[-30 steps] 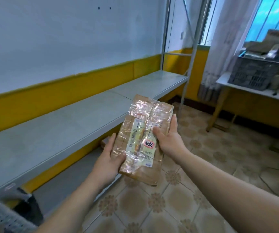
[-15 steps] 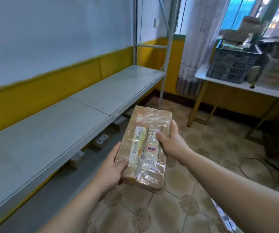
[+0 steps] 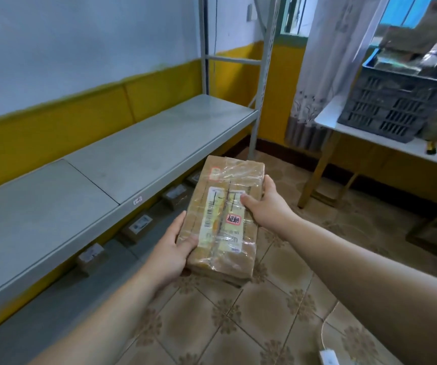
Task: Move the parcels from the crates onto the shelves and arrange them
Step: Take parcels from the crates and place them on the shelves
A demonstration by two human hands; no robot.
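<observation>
Carrying a parcel [image 3: 225, 219] to the shelf [image 3: 133, 159].
My left fingers [image 3: 188, 242] curl round its near corner, my right fingers [image 3: 249, 200] pinch its far side; the shelf lies left of them, so I'd swing left and lay it flat, label up.

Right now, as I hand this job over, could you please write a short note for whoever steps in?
The left hand and right hand both grip one taped cardboard parcel by its long sides, above the tiled floor.
Done: several small parcels sit on the lower shelf.
A dark crate holding more items stands on the white table.
Left: shelve this parcel, then unload the crate.
</observation>
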